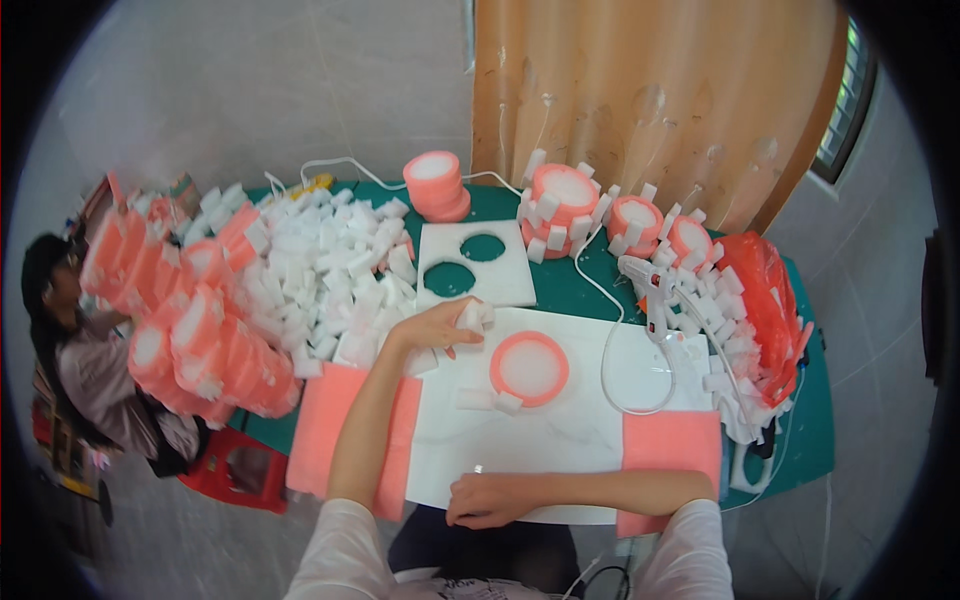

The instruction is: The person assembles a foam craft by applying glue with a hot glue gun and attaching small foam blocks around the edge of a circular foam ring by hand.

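My left hand (440,328) is closed on white foam blocks (475,316) between thumb and fingers, above the white work sheet (460,470). Just right of it lies a round foam disc (530,369) with a pink ring and a white centre. At the disc's lower left edge, a foam block (508,402) touches the ring, and another block (475,399) lies beside it. My right hand (490,500) rests near the sheet's front edge, palm down with its fingers curled under. Whatever those fingers may hold is hidden.
A glue gun (648,290) and its looping cable lie to the right. Loose foam blocks (340,250) heap at the left; beside them are stacked pink foam pieces (215,340). Behind the sheet is a foam board (510,265) with two holes. A person (100,370) sits far left.
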Motion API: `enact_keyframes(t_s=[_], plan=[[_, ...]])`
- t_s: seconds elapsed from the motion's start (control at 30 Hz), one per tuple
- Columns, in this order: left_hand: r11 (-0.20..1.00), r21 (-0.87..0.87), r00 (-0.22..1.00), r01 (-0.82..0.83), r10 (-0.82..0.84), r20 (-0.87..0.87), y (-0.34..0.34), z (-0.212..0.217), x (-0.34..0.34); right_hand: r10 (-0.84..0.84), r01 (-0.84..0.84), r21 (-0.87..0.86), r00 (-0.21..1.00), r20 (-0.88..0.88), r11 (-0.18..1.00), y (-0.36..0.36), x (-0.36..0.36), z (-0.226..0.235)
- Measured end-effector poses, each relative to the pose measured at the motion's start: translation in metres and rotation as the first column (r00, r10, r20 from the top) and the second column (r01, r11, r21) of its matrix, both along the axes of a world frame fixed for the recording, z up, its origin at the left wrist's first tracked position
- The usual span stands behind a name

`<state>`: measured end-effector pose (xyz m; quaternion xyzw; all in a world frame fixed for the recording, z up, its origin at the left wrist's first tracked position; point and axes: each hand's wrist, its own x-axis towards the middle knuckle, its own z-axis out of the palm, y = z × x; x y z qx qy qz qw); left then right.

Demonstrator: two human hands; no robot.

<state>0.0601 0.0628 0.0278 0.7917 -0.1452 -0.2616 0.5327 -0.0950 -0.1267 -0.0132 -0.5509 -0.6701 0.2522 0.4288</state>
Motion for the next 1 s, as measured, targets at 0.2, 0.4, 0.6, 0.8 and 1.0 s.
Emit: enact_keyframes(t_s=[0.2, 0.4, 0.6, 0.8, 1.0], plan=[[0.995, 0.095, 0.996, -0.013, 0.004, 0.092, -0.002, 0.004, -0.002, -0.135, 0.133, 0.202, 0.991, -0.005, 0.97, 0.004, 0.013, 0.085], [0.999, 0.051, 0.996, -0.017, 0.012, 0.093, -0.006, 0.004, -0.001, -0.69, 0.572, 0.718, 0.702, -0.177, 0.397, -0.057, -0.01, 0.232], [0.995, 0.055, 0.995, -0.083, 0.079, 0.064, 0.006, -0.016, 0.001, -0.794, 0.349, 0.871, 0.603, 0.074, 0.346, -0.112, -0.021, 0.282], [0.991, 0.056, 0.991, -0.124, 0.12, 0.061, -0.003, -0.011, 0.005, -0.552, 0.298, 0.656, 0.804, 0.219, 0.694, -0.077, -0.015, 0.266], [0.998, -0.02, 0.996, -0.057, 0.059, 0.074, 0.002, 0.001, -0.004, -0.543, 0.297, 0.587, 0.785, 0.3, 0.753, -0.092, -0.032, 0.268]])
